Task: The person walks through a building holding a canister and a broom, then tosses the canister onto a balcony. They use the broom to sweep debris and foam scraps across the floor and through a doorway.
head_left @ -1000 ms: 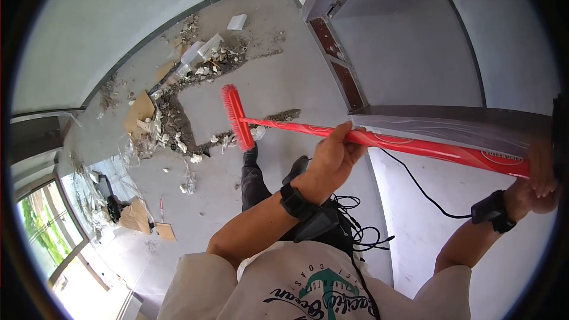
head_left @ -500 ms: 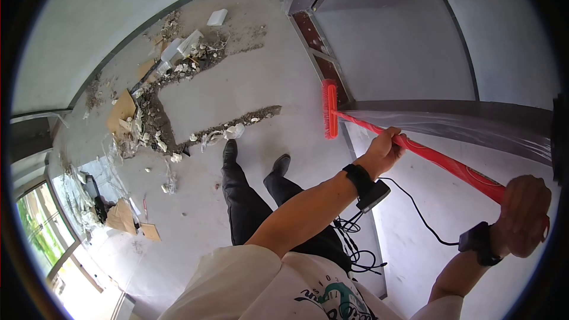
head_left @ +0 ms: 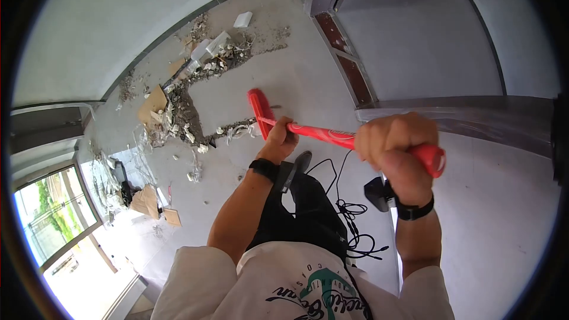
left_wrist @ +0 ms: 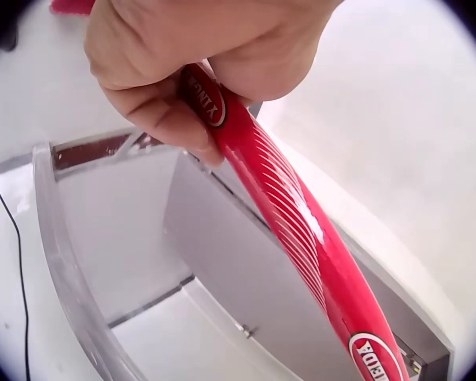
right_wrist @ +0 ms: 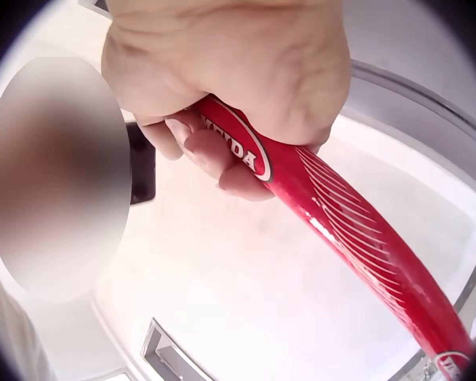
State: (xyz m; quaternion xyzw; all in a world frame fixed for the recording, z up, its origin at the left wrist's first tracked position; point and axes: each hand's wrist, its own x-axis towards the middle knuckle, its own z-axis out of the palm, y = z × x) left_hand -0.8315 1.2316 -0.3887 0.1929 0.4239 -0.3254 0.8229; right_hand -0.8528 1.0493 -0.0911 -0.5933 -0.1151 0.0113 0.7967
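Both hands grip a red push broom whose glossy handle (head_left: 326, 135) slants across the head view. My left hand (head_left: 280, 144) curls round the lower handle, close to the bristled broom head (head_left: 257, 106). The right hand (head_left: 398, 149) wraps the top of the handle, with the red end sticking out past the fist. In the left wrist view the fingers (left_wrist: 170, 119) close round the printed handle. Fingers (right_wrist: 214, 155) are likewise folded about it in the right wrist view. The broom head overlaps the end of a strip of rubble (head_left: 234, 129) on the grey floor.
Heaped dirt and broken pieces (head_left: 185, 112) lie with cardboard (head_left: 153, 105) and white scraps at the left. A door frame (head_left: 349, 71) stands at the right. Black cables (head_left: 355, 225) hang beside the person's legs. Window light enters at the lower left.
The broom head went right to the door frame, then swung back left to the rubble strip. Both hands have since moved left, the right one drawing in from the far edge.
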